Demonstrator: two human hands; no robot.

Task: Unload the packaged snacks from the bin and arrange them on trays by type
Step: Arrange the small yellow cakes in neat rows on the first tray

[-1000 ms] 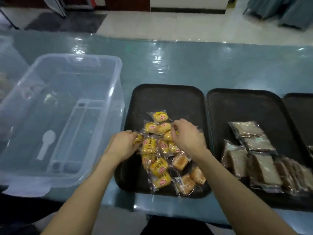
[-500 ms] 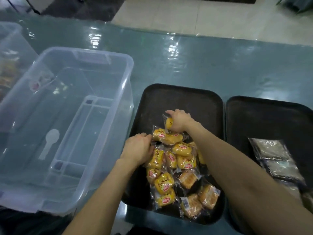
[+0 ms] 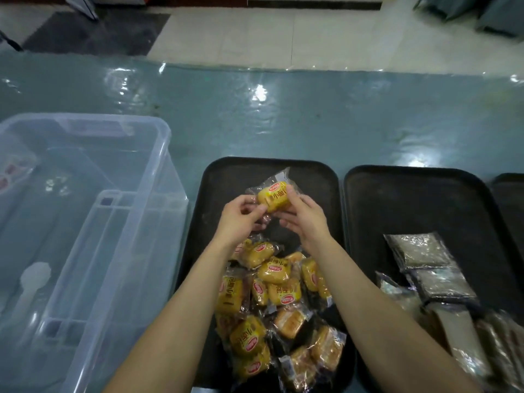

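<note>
The teal surface (image 3: 312,117) carries the clear bin (image 3: 167,131), which looks emptied of snacks, though red blurs at its far-left wall are too smeared to judge. Unloading seems done, and sorting and arranging remain. The left tray (image 3: 232,171) holds a jumbled heap (image 3: 272,285) of yellow cakes with paler pastries at its near end. The middle tray (image 3: 411,199) holds brown packets (image 3: 433,279). Half a second ago both hands were down at the heap. Now they hold one yellow packet (image 3: 275,195) raised over the tray's bare far half, with the left hand (image 3: 241,219) pinching its end and the right hand (image 3: 306,219) curling its fingers round the side.
</note>
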